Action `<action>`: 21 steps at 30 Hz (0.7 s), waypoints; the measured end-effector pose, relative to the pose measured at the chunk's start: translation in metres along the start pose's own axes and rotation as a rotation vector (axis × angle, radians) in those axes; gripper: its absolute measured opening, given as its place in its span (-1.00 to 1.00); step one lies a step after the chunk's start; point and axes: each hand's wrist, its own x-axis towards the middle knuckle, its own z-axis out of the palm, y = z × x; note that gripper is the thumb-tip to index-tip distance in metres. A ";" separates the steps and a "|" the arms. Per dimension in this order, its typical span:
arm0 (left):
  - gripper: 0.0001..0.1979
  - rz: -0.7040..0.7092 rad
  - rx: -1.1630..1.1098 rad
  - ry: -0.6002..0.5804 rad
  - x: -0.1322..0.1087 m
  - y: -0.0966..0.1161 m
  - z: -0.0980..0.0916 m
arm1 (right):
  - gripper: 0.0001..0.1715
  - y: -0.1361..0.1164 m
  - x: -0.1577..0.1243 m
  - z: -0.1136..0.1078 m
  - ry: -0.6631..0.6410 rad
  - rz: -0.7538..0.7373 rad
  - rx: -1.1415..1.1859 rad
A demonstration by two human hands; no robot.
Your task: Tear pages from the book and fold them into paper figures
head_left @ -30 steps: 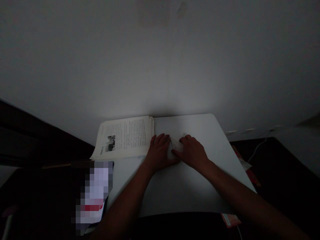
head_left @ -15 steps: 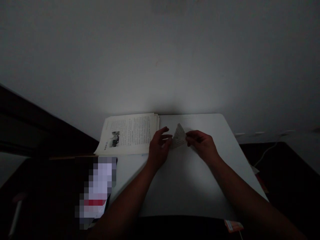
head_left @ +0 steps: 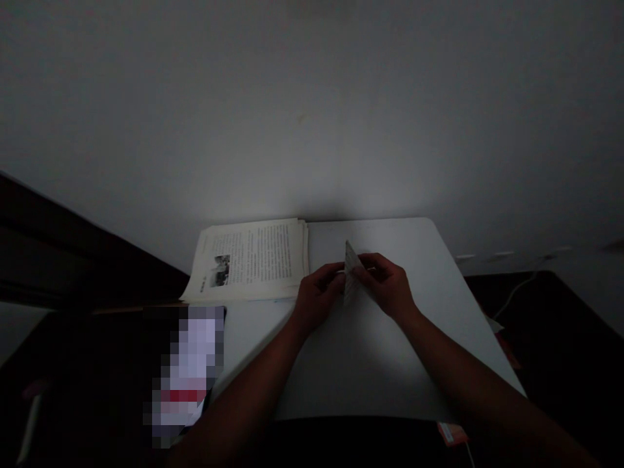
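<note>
A small folded piece of printed paper [head_left: 348, 286] is held up over the white table [head_left: 351, 377], its pointed corner at the top and its face turned partly edge-on to me. My right hand [head_left: 387, 279] is closed on its right side, with the thumb flat against the printed face. On the other side my left hand [head_left: 319, 292] pinches the paper's left edge between thumb and fingers. Some fingertips of both hands are hidden behind the paper.
A stack of printed sheets [head_left: 253, 260] with a small photo on top lies at the table's back left. By the left table edge is a blurred-out phone [head_left: 195, 364]. The wall [head_left: 316, 130] rises behind. A pale cable [head_left: 519, 289] runs at the right.
My left hand has moved right and its spread fingers have closed on the paper. The paper has turned more edge-on, and my right thumb has come onto its face.
</note>
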 end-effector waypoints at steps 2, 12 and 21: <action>-0.70 0.042 0.037 -0.019 -0.002 0.001 0.001 | -0.61 -0.001 -0.001 0.000 -0.036 0.000 -0.015; -0.71 0.189 0.187 -0.010 -0.004 0.002 0.003 | -0.61 0.000 -0.002 0.000 -0.116 -0.051 -0.022; -0.78 0.209 0.229 0.029 -0.004 0.008 -0.003 | -0.61 0.002 -0.003 0.000 -0.153 -0.096 0.036</action>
